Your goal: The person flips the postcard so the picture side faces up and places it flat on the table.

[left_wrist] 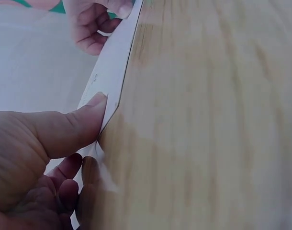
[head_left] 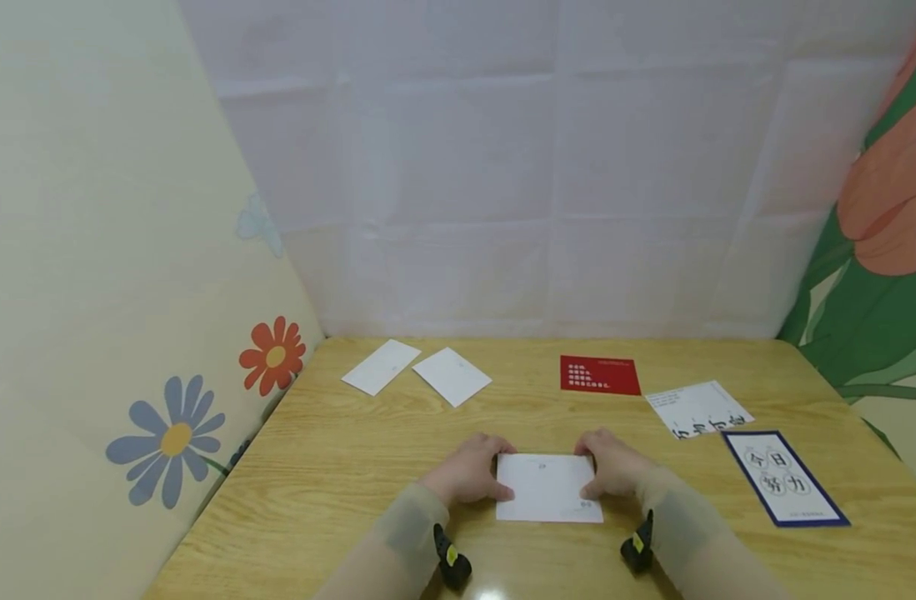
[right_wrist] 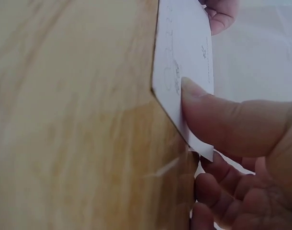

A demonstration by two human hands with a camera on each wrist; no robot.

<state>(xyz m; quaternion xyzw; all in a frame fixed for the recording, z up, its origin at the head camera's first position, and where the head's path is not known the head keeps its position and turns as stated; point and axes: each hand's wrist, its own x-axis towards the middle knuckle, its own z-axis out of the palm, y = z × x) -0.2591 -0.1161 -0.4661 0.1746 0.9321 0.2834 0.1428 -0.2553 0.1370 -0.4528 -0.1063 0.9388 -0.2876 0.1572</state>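
A white card (head_left: 549, 492) with small print is held level just over the wooden table, near its front middle. My left hand (head_left: 473, 468) pinches the left edge, the thumb (left_wrist: 81, 122) on top and the curled fingers below. At the opposite edge my right hand (head_left: 615, 467) pinches the same card, its thumb (right_wrist: 222, 112) lying on the printed face. The right wrist view shows faint marks along one side of the card (right_wrist: 184, 52). The underside is hidden in the head view.
On the wooden table (head_left: 315, 467) lie two white cards, one far left (head_left: 381, 367) and another beside it (head_left: 452, 377). Rightward are a red card (head_left: 600, 375), a white card with black characters (head_left: 693, 408) and a blue-bordered card (head_left: 788, 479). A white cloth (head_left: 458, 167) hangs behind.
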